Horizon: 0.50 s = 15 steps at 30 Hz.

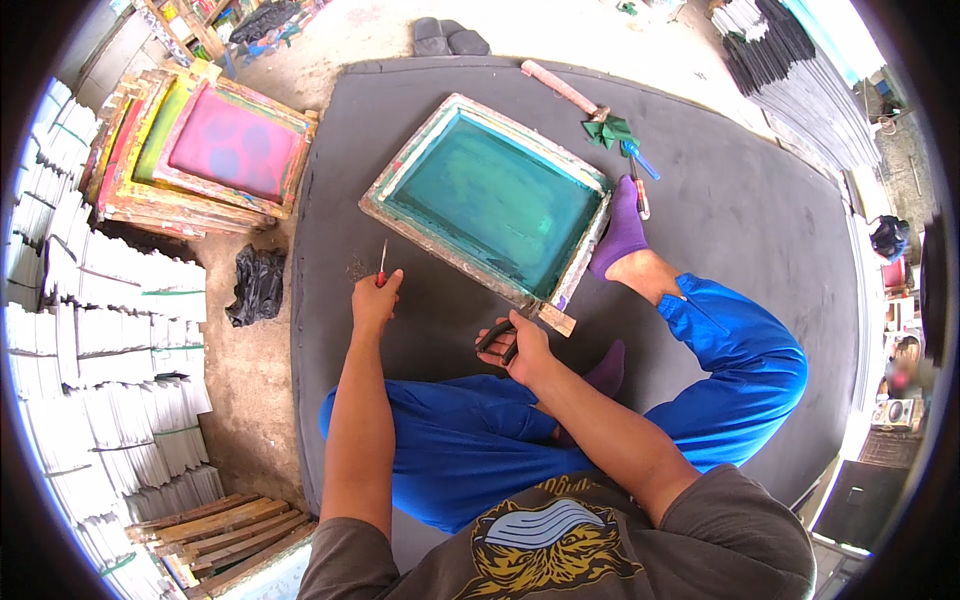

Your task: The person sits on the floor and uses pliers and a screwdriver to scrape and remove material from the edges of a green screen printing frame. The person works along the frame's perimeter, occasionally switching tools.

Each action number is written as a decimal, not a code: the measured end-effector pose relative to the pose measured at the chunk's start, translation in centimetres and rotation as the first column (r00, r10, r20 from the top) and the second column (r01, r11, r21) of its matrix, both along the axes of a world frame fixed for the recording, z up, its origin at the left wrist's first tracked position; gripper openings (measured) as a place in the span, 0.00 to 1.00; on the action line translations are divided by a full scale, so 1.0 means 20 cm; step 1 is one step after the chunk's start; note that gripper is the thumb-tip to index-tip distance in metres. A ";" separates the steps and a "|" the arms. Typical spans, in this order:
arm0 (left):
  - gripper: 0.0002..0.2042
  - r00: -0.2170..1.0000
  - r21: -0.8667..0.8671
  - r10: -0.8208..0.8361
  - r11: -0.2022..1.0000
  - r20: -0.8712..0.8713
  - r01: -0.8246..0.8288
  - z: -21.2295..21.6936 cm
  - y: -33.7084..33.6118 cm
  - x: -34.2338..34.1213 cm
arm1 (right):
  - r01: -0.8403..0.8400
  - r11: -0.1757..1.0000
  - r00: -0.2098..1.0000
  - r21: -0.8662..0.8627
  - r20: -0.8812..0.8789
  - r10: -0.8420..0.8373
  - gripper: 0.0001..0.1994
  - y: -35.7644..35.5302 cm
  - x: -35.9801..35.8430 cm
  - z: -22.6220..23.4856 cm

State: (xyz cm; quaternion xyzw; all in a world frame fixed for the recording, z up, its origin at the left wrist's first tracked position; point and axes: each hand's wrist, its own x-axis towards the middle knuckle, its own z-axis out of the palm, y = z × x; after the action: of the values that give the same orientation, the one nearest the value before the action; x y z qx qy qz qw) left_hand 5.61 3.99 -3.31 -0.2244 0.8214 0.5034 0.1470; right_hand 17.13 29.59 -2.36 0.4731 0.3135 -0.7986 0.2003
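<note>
My left hand (377,300) is closed round the red handle of a thin screwdriver (384,262), its metal shaft pointing away from me above the dark mat. My right hand (520,350) grips a tool with two black handles (494,338), its head hidden, close to the near corner of a screen printing frame (420,235). That frame lies flat and slanted, with teal mesh (490,195) inside its stained wooden border. A small wooden block (556,319) sits at its near corner. My purple-socked foot (624,225) rests against the frame's right side.
Beyond my foot lie a pink roll (558,88), crumpled green material (608,130) and a blue-handled tool (641,160). Stacked printing frames (240,140), a black plastic bag (257,284) and bundled white sheets (110,340) stand left. Dark slippers (448,38) lie past the mat (760,190).
</note>
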 end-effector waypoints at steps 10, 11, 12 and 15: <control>0.22 1.000 -0.018 -0.006 1.000 0.016 0.006 -0.01 0.01 -0.01 | 0.127 0.992 0.988 0.019 0.082 -0.128 0.10 -0.04 0.00 -0.05; 0.22 1.000 -0.019 -0.007 1.000 0.014 0.007 -0.01 0.01 -0.01 | 0.131 0.991 0.987 0.033 0.092 -0.133 0.09 -0.06 0.00 -0.07; 0.22 1.000 -0.020 -0.008 1.000 0.011 0.008 0.00 0.02 -0.01 | 0.137 0.988 0.987 0.071 0.078 -0.142 0.08 -0.07 -0.01 -0.09; 0.22 1.000 -0.006 -0.015 1.000 0.016 0.015 0.02 0.04 -0.01 | 0.158 0.968 0.983 0.195 0.057 -0.172 0.07 -0.13 -0.01 -0.14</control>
State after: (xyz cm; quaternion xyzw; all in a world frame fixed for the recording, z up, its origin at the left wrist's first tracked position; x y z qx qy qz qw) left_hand 5.36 4.81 -2.82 -0.2226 0.8234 0.4979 0.1565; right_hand 16.87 27.01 -5.07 0.5436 0.3399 -0.7611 0.0986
